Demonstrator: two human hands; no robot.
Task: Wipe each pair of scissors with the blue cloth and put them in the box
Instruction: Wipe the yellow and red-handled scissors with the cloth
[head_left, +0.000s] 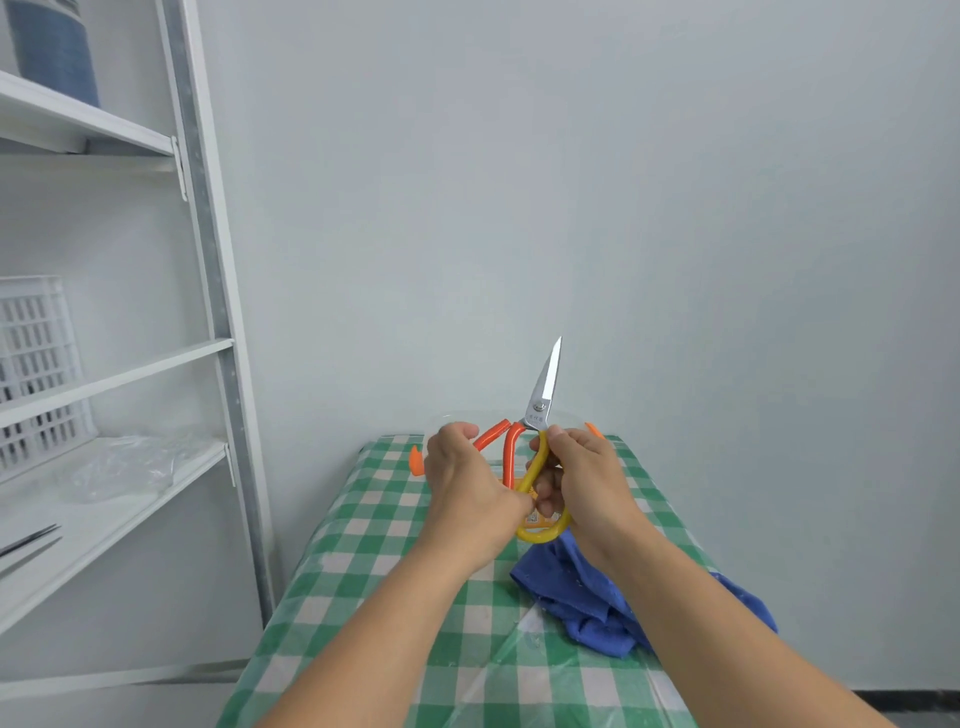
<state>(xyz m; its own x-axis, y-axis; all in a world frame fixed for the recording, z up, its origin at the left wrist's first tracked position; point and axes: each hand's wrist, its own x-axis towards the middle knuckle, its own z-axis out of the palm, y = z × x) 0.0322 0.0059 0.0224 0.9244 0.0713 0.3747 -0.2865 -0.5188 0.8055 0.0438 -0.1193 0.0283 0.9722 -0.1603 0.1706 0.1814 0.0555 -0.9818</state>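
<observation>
Progress looked early: no wiping under way, nothing seen boxed. Head view: steel-bladed scissors with orange and yellow loop handles (545, 384) pointed up over the green-checked bench (363, 519), left hand (467, 478) grip clamped on orange, right hand (576, 478) grip on yellow. Crumpled blue cloth (587, 597) lay under the right wrist. Clear plastic box with orange clips (414, 461) sat behind, contents hidden. Count: one cloth, one box; scissors one pair or two, could not tell.

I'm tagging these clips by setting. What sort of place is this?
Probably a storeroom or plain workroom: white metal shelving holding a white plastic crate stands by a bare wall, beside a green-checked table over which the left hand and right hand hold scissors.
</observation>
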